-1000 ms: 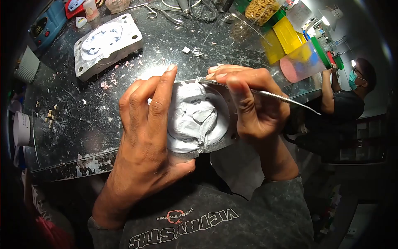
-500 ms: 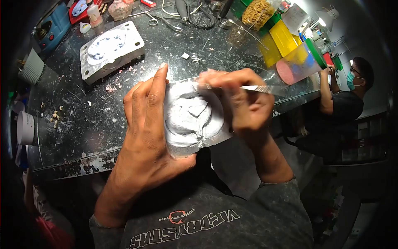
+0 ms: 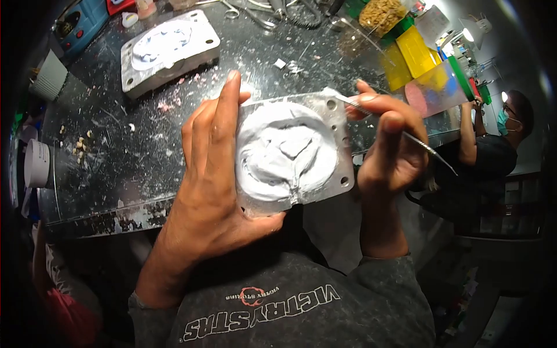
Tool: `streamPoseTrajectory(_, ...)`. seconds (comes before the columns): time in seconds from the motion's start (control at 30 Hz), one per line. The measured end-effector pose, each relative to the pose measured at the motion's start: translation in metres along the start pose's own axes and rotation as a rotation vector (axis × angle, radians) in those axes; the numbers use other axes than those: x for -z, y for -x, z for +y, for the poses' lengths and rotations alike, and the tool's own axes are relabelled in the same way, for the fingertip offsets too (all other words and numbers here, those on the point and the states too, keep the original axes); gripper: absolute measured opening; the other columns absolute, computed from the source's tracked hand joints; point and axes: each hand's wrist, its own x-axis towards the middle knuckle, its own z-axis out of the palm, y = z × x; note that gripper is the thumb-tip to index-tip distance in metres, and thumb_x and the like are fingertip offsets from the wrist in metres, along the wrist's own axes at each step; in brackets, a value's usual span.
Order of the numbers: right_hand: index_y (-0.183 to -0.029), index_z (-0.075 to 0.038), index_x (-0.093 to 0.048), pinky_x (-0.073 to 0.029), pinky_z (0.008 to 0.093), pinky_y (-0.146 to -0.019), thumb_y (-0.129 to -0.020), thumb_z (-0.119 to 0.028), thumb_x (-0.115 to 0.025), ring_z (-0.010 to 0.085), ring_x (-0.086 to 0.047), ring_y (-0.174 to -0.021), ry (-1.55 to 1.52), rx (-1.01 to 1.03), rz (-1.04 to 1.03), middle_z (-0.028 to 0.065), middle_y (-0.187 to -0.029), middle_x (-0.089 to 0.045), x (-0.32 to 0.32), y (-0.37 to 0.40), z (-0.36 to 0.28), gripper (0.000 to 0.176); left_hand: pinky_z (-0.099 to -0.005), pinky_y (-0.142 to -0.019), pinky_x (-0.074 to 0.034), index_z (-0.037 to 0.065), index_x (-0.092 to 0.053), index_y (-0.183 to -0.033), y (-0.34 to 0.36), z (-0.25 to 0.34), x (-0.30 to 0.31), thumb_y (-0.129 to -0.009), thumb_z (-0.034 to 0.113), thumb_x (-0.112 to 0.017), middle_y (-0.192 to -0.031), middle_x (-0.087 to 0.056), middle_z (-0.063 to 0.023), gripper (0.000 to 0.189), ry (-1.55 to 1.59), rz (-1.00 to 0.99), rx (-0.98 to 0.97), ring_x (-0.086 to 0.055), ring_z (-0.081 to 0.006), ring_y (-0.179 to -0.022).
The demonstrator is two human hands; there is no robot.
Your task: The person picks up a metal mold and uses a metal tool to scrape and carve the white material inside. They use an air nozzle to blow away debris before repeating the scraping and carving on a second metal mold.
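My left hand (image 3: 206, 168) grips a metal denture flask half (image 3: 342, 159) along its left side, thumb at the near edge. White plaster (image 3: 270, 168) fills it, with a curved hollow around a raised middle and a groove running to the near edge. Between the thumb and fingers of my right hand (image 3: 397, 145) is a thin metal carving tool (image 3: 430, 151) with a textured handle. One end of the tool reaches the flask's far right corner, where the fingers partly cover it; the other end points down to the right, away from the flask.
Another flask half (image 3: 168, 72) with white plaster stands on the dark, scratched bench (image 3: 151, 148). White scraps (image 3: 293, 68) and pale bits (image 3: 83, 144) lie about. At right are a green-lidded jar (image 3: 432, 87), a yellow tray (image 3: 415, 52) and a masked person (image 3: 490, 142).
My right hand and the tool have moved right, off the plaster to the flask's corner, uncovering its right side. The view has shifted, and the flask appears slightly farther right.
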Motion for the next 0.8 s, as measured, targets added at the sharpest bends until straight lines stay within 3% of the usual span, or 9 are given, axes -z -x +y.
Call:
streamPoseTrajectory(0.1,-0.114,0.008,-0.067,-0.056,0.0336,-0.093,-0.108,-0.014,-0.061,0.0211,-0.072,-0.095,-0.201,-0.135,0.163,0.0178,-0.109,-0.073,-0.002,0.013,0.001,0.023,-0.0472,-0.128,-0.027,0.000,-0.011,-0.167,0.003,-0.002,-0.003,-0.053,0.012,-0.090,-0.163,-0.026,-0.0223,0.139,0.029,0.002,0.010,-0.032,-0.0361,-0.152)
streamPoseTrajectory(0.17,-0.116,0.008,-0.066,-0.056,0.0336,-0.094,-0.107,-0.012,-0.062,0.0218,-0.072,-0.097,-0.227,-0.188,0.179,0.0184,-0.110,-0.073,0.002,0.019,0.000,0.022,-0.0489,-0.132,-0.021,0.001,-0.007,-0.167,0.005,-0.003,-0.008,-0.055,0.012,-0.090,-0.167,-0.020,-0.0222,0.140,0.042,0.040,-0.003,-0.023,-0.0359,-0.158)
streamPoseTrajectory(0.23,-0.119,0.007,-0.065,-0.056,0.0350,-0.096,-0.103,-0.008,-0.065,0.0240,-0.073,-0.101,-0.329,-0.282,0.196,0.0196,-0.112,-0.073,0.008,0.024,-0.009,0.022,-0.0485,-0.132,-0.021,0.001,-0.007,-0.167,0.007,-0.002,-0.008,-0.055,0.012,-0.090,-0.168,-0.020,-0.0223,0.139,-0.007,0.040,-0.011,-0.023,-0.0357,-0.158)
streamPoseTrajectory(0.37,-0.117,0.007,-0.065,-0.056,0.0404,-0.101,-0.103,-0.012,-0.068,0.0284,-0.073,-0.104,-0.258,-0.259,0.110,0.0212,-0.112,-0.074,0.021,0.026,-0.022,0.024,-0.0482,-0.132,-0.021,0.001,-0.008,-0.167,0.009,-0.001,-0.007,-0.055,0.011,-0.088,-0.167,-0.020,-0.0219,0.138,-0.028,0.032,-0.025,-0.022,-0.0356,-0.158)
streamPoseTrajectory(0.43,-0.118,0.011,-0.061,-0.059,0.0540,-0.101,-0.107,-0.016,-0.060,0.0401,-0.071,-0.109,-0.166,-0.212,0.053,0.0268,-0.115,-0.068,0.033,0.029,-0.018,0.030,-0.0480,-0.132,-0.021,0.000,-0.008,-0.167,0.009,-0.001,-0.007,-0.055,0.010,-0.087,-0.167,-0.021,-0.0216,0.137,-0.007,0.028,-0.019,-0.022,-0.0354,-0.158)
streamPoseTrajectory(0.67,-0.110,0.005,-0.053,-0.060,0.0536,-0.099,-0.116,-0.026,-0.036,0.0432,-0.073,-0.105,-0.264,-0.130,0.110,0.0333,-0.105,-0.069,0.058,0.033,-0.009,0.035,-0.0445,-0.131,-0.022,0.000,-0.011,-0.167,0.008,0.000,-0.006,-0.056,0.006,-0.085,-0.163,-0.026,-0.0198,0.134,0.004,0.021,0.020,-0.028,-0.0336,-0.157)
streamPoseTrajectory(0.7,-0.108,0.004,-0.052,-0.062,0.0507,-0.093,-0.116,-0.026,-0.032,0.0411,-0.073,-0.097,-0.173,-0.184,0.176,0.0306,-0.096,-0.069,0.055,0.035,-0.007,0.037,-0.0445,-0.131,-0.022,0.000,-0.011,-0.167,0.008,0.000,-0.006,-0.056,0.006,-0.085,-0.163,-0.026,-0.0198,0.134,0.007,0.019,0.017,-0.028,-0.0336,-0.157)
streamPoseTrajectory(0.73,-0.109,0.004,-0.054,-0.062,0.0468,-0.081,-0.115,-0.019,-0.039,0.0275,-0.069,-0.074,-0.067,-0.208,0.162,0.0136,-0.080,-0.061,0.047,0.030,-0.008,0.028,-0.0443,-0.131,-0.024,0.001,-0.011,-0.167,0.008,-0.001,-0.007,-0.056,0.006,-0.085,-0.162,-0.027,-0.0192,0.133,0.116,0.027,0.055,-0.030,-0.0331,-0.156)
streamPoseTrajectory(0.8,-0.110,0.004,-0.059,-0.060,0.0397,-0.078,-0.114,-0.016,-0.047,0.0184,-0.064,-0.071,-0.089,-0.360,0.117,0.0089,-0.081,-0.061,0.054,0.036,0.000,0.024,-0.0440,-0.131,-0.025,0.001,-0.012,-0.167,0.007,-0.002,-0.008,-0.056,0.005,-0.084,-0.161,-0.028,-0.0186,0.133,0.235,0.034,0.079,-0.032,-0.0326,-0.155)
